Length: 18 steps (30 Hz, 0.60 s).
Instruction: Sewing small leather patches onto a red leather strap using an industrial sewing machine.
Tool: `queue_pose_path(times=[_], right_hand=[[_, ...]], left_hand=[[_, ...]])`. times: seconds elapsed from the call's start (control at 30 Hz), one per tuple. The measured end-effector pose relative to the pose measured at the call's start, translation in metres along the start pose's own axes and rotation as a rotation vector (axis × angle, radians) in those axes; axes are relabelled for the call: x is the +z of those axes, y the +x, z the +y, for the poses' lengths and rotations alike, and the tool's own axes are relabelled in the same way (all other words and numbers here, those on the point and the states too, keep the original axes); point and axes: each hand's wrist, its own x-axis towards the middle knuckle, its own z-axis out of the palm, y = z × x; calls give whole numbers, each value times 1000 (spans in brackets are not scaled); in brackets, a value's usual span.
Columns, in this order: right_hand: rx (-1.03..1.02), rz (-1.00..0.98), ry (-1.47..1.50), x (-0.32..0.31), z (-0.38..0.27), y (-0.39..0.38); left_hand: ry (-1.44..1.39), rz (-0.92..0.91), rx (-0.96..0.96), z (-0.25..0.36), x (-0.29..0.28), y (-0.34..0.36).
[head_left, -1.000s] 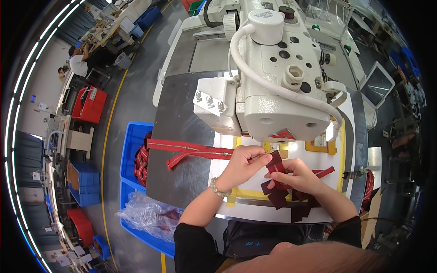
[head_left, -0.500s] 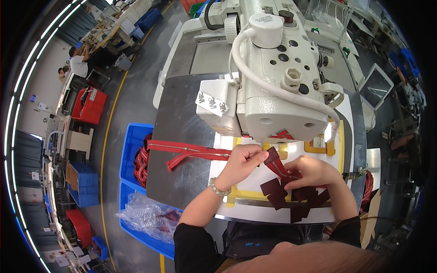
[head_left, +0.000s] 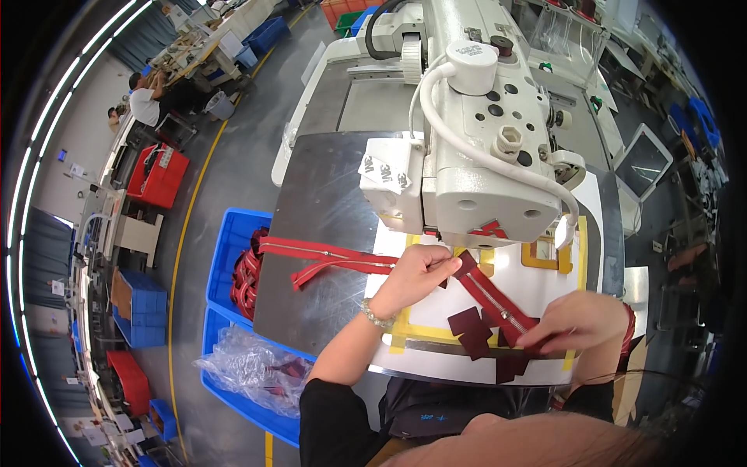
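My left hand (head_left: 420, 274) pinches a red zipper (head_left: 489, 294) beside a dark red fabric patch (head_left: 465, 265) at its end. From there the zipper slants down to the right, with its metal slider showing near my right hand (head_left: 577, 323). The right hand's fingers are closed around its lower end and slightly blurred. Several dark red square patches (head_left: 471, 335) lie loose under the zipper, some partly hidden by it. To the left of my left wrist, more red zipper tape (head_left: 331, 255) stretches across the metal plate, split into two strands.
A white sewing machine head (head_left: 486, 187) stands just beyond my hands, above a white template (head_left: 436, 307) edged in yellow. At left, a blue bin (head_left: 222, 257) holds red zippers, and a blue tray (head_left: 257, 416) holds clear plastic wrapping (head_left: 253, 366). A monitor (head_left: 644, 162) stands at right.
My right hand has moved right and slightly down, drawing the bent zipper out straight and uncovering its slider. My left hand keeps its pinch. The whole view has shifted a little.
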Motion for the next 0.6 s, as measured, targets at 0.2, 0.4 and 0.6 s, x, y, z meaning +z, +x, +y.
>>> queue_pose_path(times=[0.2, 0.4, 0.6], right_hand=[[-106, -99, 421, 92, 5, 69], [35, -389, 152, 108, 17, 71], [116, -438, 80, 91, 14, 64]], left_hand=[[256, -85, -108, 13, -34, 0], [1027, 111, 224, -8, -34, -7], [1175, -57, -71, -5, -50, -10]])
